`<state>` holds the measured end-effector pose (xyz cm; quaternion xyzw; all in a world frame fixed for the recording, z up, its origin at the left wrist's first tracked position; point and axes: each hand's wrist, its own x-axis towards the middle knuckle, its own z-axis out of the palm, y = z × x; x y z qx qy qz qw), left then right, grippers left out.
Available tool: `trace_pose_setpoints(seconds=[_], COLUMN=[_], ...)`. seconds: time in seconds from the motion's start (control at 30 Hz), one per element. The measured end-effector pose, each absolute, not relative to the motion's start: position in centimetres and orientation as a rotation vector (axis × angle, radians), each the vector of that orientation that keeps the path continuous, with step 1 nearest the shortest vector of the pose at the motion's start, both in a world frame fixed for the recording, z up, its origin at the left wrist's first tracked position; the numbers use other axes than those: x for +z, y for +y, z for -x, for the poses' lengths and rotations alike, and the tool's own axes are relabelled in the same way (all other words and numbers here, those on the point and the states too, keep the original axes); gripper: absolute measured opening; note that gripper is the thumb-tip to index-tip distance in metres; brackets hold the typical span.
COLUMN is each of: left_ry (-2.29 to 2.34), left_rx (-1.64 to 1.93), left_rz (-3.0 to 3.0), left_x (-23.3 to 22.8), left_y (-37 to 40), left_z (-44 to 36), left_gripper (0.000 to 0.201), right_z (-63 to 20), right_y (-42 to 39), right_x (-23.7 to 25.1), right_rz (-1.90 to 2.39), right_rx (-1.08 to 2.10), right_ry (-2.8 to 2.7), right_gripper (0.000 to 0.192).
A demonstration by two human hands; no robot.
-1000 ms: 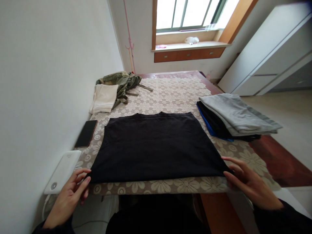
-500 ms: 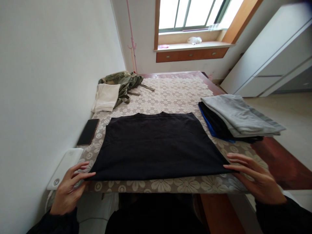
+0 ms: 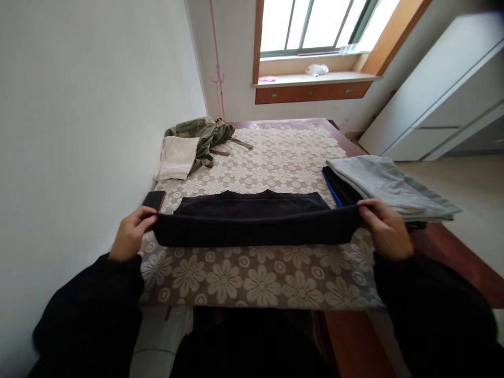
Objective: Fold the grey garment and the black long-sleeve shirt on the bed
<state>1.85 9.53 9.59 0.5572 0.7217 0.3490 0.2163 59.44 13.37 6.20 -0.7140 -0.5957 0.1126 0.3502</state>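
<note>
A black garment lies across the patterned tablecloth, its near part lifted and folded over toward the far edge. The far strip of the garment still lies flat behind this raised fold. My left hand pinches the left corner of the lifted edge, close to a dark phone that it partly hides. At the other end, my right hand grips the right corner, in front of a stack of folded clothes with a grey garment on top. Between both hands the edge is drawn out, sagging slightly.
A green backpack and a folded cream cloth sit at the table's far left, by the white wall. Beyond the table are a pink stand, a window and a white cabinet.
Both hands have moved away from the table's near edge, lifting the garment's near edge and folding it forward. Their fingers, earlier stretched at the corners, are now closed on them.
</note>
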Motion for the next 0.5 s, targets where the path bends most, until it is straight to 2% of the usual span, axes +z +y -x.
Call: trace_pose_setpoints(seconds=[0.17, 0.37, 0.5], left_ry=[2.391, 2.541, 2.530], left_rx=[0.522, 0.398, 0.249], left_rz=[-1.635, -1.584, -1.662], left_x=[8.5, 4.3, 4.1], left_y=[19.0, 20.5, 21.3], left_z=[-5.2, -7.0, -5.7], left_gripper=[0.033, 0.033, 0.037], right_z=[-56.2, -55.0, -55.6], right_y=[22.2, 23.1, 23.2], right_x=[5.4, 2.3, 2.2], right_rz=[2.134, 2.313, 2.321], right_rx=[0.306, 0.245, 0.230], right_ry=[-1.629, -1.648, -1.750], right_gripper=[0.035, 0.037, 0.035])
